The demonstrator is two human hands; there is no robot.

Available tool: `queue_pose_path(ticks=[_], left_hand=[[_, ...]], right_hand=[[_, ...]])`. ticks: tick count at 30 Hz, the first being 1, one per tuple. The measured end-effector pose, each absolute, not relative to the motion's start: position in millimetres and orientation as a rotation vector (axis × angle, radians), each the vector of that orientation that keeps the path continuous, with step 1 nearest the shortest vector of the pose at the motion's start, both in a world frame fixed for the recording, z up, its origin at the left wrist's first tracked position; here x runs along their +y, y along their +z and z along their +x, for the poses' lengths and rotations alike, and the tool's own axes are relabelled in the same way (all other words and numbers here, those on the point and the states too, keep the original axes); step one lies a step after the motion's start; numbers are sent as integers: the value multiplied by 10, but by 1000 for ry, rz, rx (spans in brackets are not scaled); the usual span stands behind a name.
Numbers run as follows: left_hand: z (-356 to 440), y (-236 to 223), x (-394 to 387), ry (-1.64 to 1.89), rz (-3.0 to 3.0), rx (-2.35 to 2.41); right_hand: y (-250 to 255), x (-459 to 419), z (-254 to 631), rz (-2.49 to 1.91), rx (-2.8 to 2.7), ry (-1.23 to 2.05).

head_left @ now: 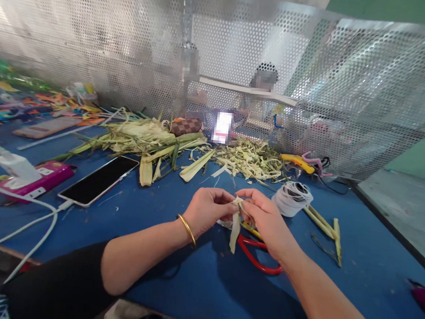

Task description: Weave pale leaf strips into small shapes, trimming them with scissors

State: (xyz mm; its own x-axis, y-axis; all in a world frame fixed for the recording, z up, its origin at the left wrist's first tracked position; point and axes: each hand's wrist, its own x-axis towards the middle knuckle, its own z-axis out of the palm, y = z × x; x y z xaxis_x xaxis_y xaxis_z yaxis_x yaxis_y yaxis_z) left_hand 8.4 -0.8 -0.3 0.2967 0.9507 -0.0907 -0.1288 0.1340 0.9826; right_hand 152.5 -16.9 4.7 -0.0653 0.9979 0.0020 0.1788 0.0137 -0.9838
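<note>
Over the blue table, both hands meet at a pale strip of dried leaf or husk. My left hand, with a gold bangle at the wrist, pinches the strip between thumb and fingers. The fingers of my right hand close on its upper end, where the strip looks folded or knotted. The strip's loose tail hangs down between the hands. Below lie scissors with red handles, partly hidden by my right hand. Just beyond that hand stands a spool of white cord.
A pile of husk leaves and a heap of shredded pieces lie along the perforated metal screen. At left are a phone on a cable and a purple power strip. Stalks lie right; people sit behind the screen.
</note>
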Motion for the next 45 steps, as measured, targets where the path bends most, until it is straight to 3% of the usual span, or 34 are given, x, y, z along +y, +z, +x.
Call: queue_pose_path(ticks=[12, 21, 33, 39, 45], left_hand=[[81, -23, -1, 949, 1101, 962], [60, -50, -11, 839, 1034, 841], [51, -78, 10, 703, 1064, 843], [39, -94, -17, 499, 1153, 772], [30, -77, -43, 422, 1154, 699]], right_hand=[[26, -145, 1573, -1366, -1506, 899], [105, -170, 1601, -1175, -1148, 1570], [84, -150, 1620, -1278, -1291, 1239], [7, -53, 1656, -1269, -1071, 1026], [16, -11, 1691, -1158, -772, 1050]])
